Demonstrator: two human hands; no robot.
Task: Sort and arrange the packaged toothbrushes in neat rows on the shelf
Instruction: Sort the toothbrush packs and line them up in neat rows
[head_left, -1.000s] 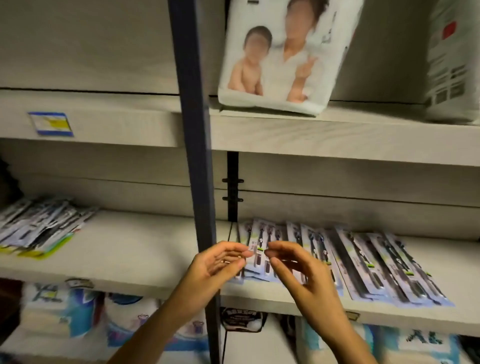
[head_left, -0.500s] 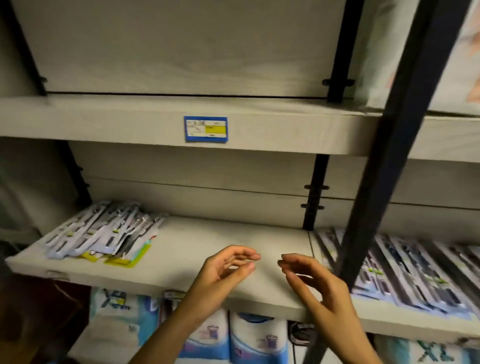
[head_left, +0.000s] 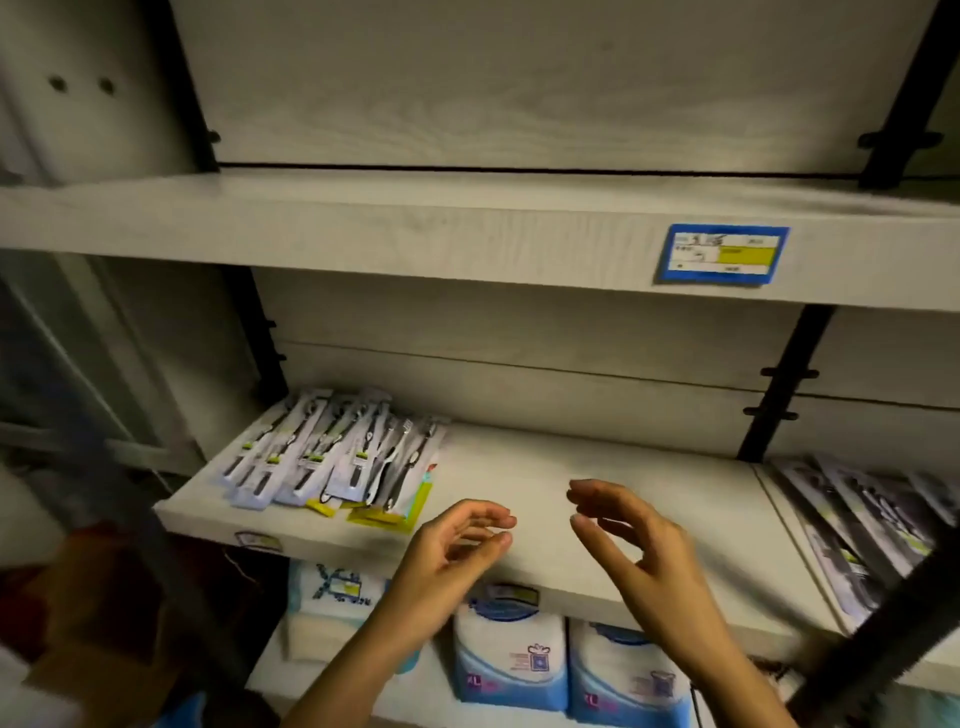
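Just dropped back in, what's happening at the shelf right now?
A person faces the shelf. The left hand and right hand hover above its bare middle, fingers loosely curled, holding nothing. An untidy pile of toothbrush packs lies at the left end; a row of packs lies on the right. Neither group is being touched.

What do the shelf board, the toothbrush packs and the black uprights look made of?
Shelf board: pale wood-grain laminate, matte, likely; grain lines show.
Toothbrush packs: printed card, probably with clear plastic fronts; faint glare.
Upright: dark metal, seemingly, with bracket clips.
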